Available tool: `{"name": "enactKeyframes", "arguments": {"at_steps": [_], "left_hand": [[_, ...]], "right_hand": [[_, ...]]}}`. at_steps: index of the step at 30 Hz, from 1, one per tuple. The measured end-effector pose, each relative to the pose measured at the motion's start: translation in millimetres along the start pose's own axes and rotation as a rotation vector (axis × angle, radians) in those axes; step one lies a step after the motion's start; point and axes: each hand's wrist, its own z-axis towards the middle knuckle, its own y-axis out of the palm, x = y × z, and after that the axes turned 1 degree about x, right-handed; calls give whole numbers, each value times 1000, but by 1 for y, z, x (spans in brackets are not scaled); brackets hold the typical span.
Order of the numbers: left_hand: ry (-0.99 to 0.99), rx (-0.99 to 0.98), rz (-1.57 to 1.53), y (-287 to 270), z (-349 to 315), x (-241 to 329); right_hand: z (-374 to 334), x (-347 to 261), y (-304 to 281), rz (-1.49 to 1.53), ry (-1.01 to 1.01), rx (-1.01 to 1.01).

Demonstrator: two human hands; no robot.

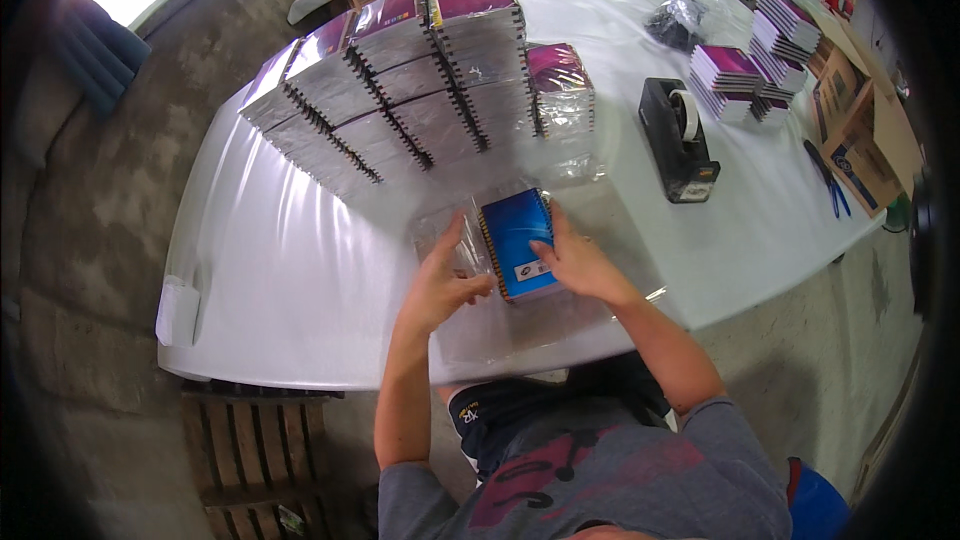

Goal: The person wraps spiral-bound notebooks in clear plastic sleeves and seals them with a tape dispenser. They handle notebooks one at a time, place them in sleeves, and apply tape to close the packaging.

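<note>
A small stack of spiral-bound notebooks (pixel 515 230) with a blue cover lies in front of me on a sheet of clear plastic film (pixel 610 230). My right hand (pixel 582 262) grips the stack at its right side, the thumb resting on the cover and the fingers along the edge. To the left of the stack is my left hand (pixel 445 280), its fingers spread apart over the crinkled film, the thumb side close to the dark spiral binding. Whether its lower fingers touch the film or the notebooks I cannot tell.
Tall film-wrapped notebook stacks (pixel 400 75) stand at the back left. A black tape dispenser (pixel 678 140) is right of centre. Beyond it are purple notebooks (pixel 725 75) and crumpled plastic (pixel 678 20). Blue-handled pliers (pixel 830 180) and a cardboard box (pixel 860 140) lie at the right edge.
</note>
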Motion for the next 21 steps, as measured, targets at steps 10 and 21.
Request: {"name": "enactKeyframes", "arguments": {"at_steps": [10, 21], "left_hand": [[-67, -125, -20, 53, 42, 2], [106, -478, -107, 37, 44, 10]], "right_hand": [[2, 0, 2, -32, -14, -53], [-1, -2, -3, 33, -27, -84]]}}
